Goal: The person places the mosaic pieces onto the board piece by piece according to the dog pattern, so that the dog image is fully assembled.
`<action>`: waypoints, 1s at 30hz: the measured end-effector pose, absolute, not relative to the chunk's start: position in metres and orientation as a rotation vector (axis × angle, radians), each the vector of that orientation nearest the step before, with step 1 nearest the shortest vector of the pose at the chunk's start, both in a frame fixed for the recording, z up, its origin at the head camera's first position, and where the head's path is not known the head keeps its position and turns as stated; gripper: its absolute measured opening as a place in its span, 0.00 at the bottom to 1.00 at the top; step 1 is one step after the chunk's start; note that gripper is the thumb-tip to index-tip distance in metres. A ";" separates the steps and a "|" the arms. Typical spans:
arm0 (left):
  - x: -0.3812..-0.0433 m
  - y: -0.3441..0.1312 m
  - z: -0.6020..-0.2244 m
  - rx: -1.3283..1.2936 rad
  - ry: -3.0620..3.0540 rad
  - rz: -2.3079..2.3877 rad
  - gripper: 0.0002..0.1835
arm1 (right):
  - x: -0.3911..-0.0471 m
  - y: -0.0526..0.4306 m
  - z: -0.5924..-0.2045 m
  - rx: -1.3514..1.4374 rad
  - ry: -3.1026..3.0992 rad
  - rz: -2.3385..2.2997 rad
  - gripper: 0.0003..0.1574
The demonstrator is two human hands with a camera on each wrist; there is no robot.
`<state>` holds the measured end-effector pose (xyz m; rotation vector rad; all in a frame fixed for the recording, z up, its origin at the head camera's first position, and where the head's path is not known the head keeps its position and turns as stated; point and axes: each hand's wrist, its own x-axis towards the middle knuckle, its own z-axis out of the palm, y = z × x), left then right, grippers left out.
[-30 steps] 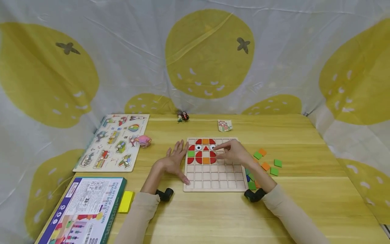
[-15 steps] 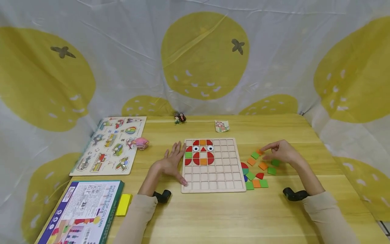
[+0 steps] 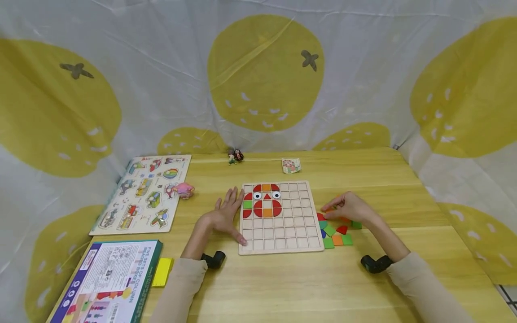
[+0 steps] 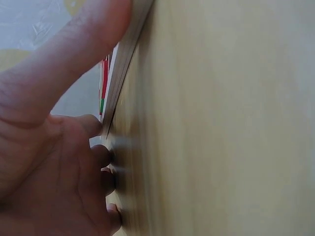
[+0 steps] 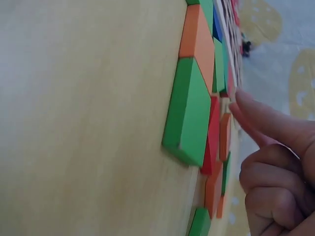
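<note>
A wooden grid board [image 3: 296, 244] lies mid-table; red, orange and green tiles and two eye tiles fill part of its upper left. My left hand [image 3: 224, 218] rests at the board's left edge, fingers spread, thumb at the near corner. My right hand [image 3: 350, 209] is over the loose tiles right of the board. Its thumb and index fingertips, slightly apart, are at a red rounded tile [image 3: 320, 216]; the other fingers curl in. In the right wrist view, a green square tile [image 5: 189, 113] and a red quarter-round tile [image 5: 211, 137] lie below that hand.
On the left are a picture puzzle board [image 3: 141, 193], a boxed set [image 3: 109, 278], a yellow block [image 3: 162, 272] and a pink toy [image 3: 184, 190]. Small figurines [image 3: 235, 155] and a patterned card [image 3: 291, 165] stand or lie at the back.
My right hand has gone from the board to the far loose tiles, then back left to the red rounded tile by the board's right edge. The left hand stays at the board.
</note>
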<state>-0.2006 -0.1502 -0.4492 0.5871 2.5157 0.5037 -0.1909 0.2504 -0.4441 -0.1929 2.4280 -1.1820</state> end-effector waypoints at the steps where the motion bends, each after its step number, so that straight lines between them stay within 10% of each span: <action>1: -0.201 -0.150 -0.449 0.590 2.517 0.504 0.80 | -0.192 0.248 -0.445 -0.171 2.437 -1.166 0.15; 30: -0.200 -0.152 -0.447 0.568 2.512 0.521 0.81 | -0.232 0.199 -0.437 -0.199 2.524 -1.238 0.14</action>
